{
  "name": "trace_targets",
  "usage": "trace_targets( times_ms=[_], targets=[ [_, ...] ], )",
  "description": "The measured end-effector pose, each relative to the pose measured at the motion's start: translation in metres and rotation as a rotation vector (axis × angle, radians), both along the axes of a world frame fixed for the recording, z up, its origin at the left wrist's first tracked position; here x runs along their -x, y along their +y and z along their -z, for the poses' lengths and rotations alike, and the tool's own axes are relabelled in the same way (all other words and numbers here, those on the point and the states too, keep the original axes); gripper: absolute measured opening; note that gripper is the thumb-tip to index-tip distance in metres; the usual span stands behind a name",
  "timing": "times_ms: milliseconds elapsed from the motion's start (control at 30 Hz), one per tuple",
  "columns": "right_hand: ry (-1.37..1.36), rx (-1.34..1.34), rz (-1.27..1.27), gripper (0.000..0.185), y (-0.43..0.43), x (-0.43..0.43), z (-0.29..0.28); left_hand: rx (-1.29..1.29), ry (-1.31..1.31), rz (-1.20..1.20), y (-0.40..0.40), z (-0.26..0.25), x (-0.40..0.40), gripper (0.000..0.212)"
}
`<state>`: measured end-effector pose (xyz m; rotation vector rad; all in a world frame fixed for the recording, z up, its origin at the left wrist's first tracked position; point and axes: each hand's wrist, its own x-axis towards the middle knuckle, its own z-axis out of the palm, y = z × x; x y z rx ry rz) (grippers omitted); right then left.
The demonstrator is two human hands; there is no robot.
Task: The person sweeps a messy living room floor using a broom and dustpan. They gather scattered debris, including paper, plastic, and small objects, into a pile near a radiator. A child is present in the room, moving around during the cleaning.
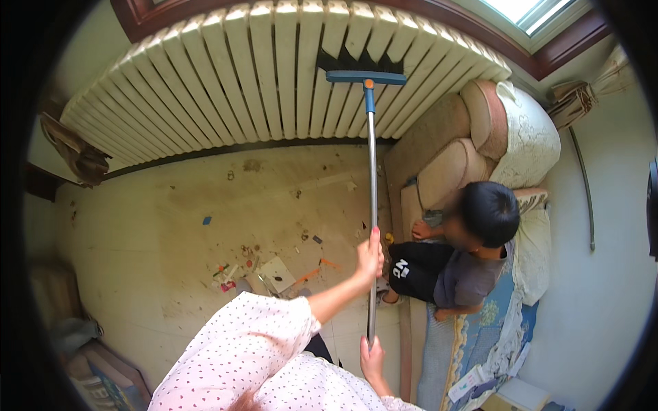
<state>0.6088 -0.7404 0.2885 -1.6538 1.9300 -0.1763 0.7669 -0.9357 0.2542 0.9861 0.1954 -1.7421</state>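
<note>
A broom with a blue head (366, 77) and dark bristles (362, 60) is held up, bristles against the cream radiator (247, 77) or just in front of it; I cannot tell if they touch. Its metal handle (372, 174) runs down towards me. My left hand (370, 258) is closed around the middle of the handle. Lower down, my right hand (373, 355) grips the handle near its end.
On the beige sofa (437, 174) at the right sits a person (468, 267). Scattered litter (277, 275), including paper and orange pieces, covers part of the floor (139, 216) near my feet. A window (534, 20) is above the radiator. Gathered curtains (77, 149) hang at the left.
</note>
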Motion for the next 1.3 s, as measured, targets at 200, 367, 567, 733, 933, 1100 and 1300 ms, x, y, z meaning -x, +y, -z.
trace_targets(
  times_ms=[200, 367, 567, 733, 933, 1100, 1300],
  targets=[
    [0.062, -0.062, 0.049, 0.032, -0.023, 0.025, -0.003, -0.192, -0.142, -0.033, -0.027, 0.034, 0.035, 0.058],
    [0.111, -0.124, 0.056, 0.038, 0.003, 0.026, -0.046, -0.340, -0.055, 0.049, 0.006, 0.047, 0.056, 0.056],
    [0.065, 0.012, 0.041, 0.035, 0.033, 0.031, -0.029, -0.040, 0.089, -0.039, 0.034, -0.017, 0.032, 0.056],
    [-0.148, -0.075, 0.176, 0.029, 0.034, 0.032, -0.009, 0.210, 0.256, 0.051, 0.026, -0.048, 0.009, 0.059],
    [-0.152, -0.223, 0.201, 0.028, 0.024, 0.005, 0.010, 0.060, 0.112, -0.001, 0.015, 0.003, -0.011, 0.059],
    [-0.375, -0.635, 0.463, 0.034, 0.020, -0.052, -0.009, -0.382, 0.053, 0.016, 0.031, 0.107, -0.015, 0.054],
    [-0.017, -0.332, -0.007, 0.034, 0.063, -0.007, -0.007, -0.279, 0.108, -0.110, 0.093, 0.053, -0.035, 0.057]
  ],
)
